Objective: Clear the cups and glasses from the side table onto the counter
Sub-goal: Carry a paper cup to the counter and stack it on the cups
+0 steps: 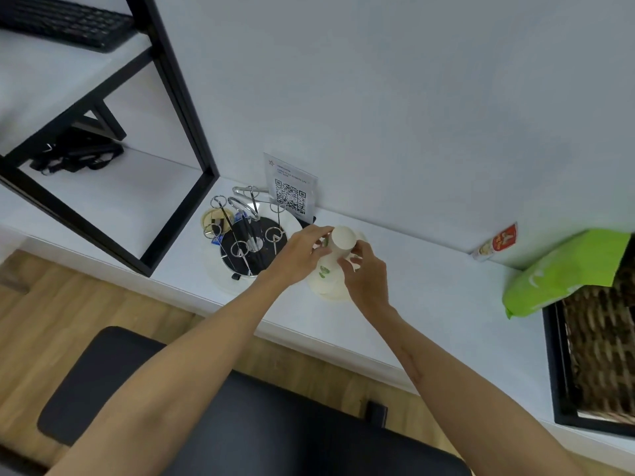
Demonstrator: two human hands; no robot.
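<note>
Your left hand (302,250) and right hand (366,280) both close their fingers around a white paper cup (338,247), held upside down with its flat base facing you, just above the white counter (429,304); the left grips it from the side near the base, the right pinches the opposite side lower down. Beneath it more white paper cups (326,281) with a green leaf print sit on the counter. Just left stands a wire cup rack (245,231) on a round tray, with a QR code sign (290,190) against the wall behind. Farther right lie a small carton (498,242), a green bag (563,273) and a wicker basket (599,352)
</note>
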